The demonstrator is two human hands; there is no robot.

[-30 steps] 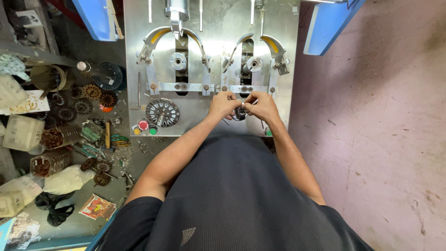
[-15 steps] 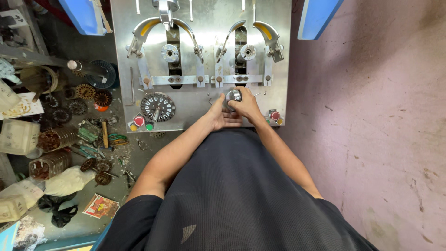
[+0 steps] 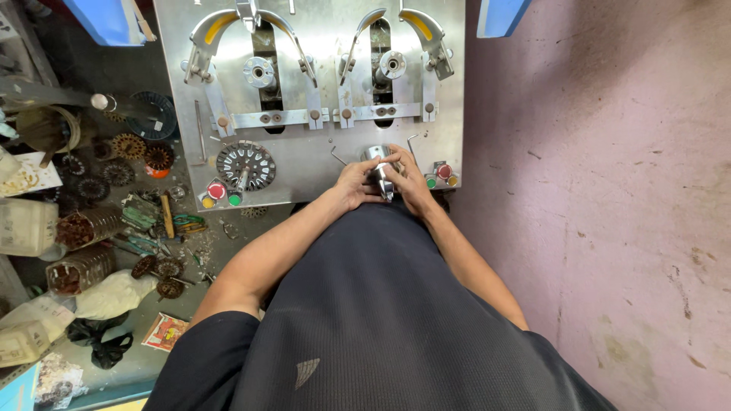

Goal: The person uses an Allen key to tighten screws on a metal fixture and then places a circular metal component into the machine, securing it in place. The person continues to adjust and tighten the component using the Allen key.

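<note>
Both of my hands close around a shiny metal cylindrical part with a pointed end, held just above the near edge of a steel machine panel. My left hand grips it from the left and my right hand from the right. A round slotted stator core lies on the panel to the left of my hands. Two curved winding arms with spindles, one on the left and one on the right, stand higher on the panel.
Red, green and yellow push buttons sit at the panel's lower left and lower right. The bench on the left holds several copper-wound cores, plastic containers and bags. A pink wall fills the right side.
My hands moved from the right spindle area down to the panel's near edge, and they now hold the metal cylinder. My head shifted, so the panel sits lower in view.
</note>
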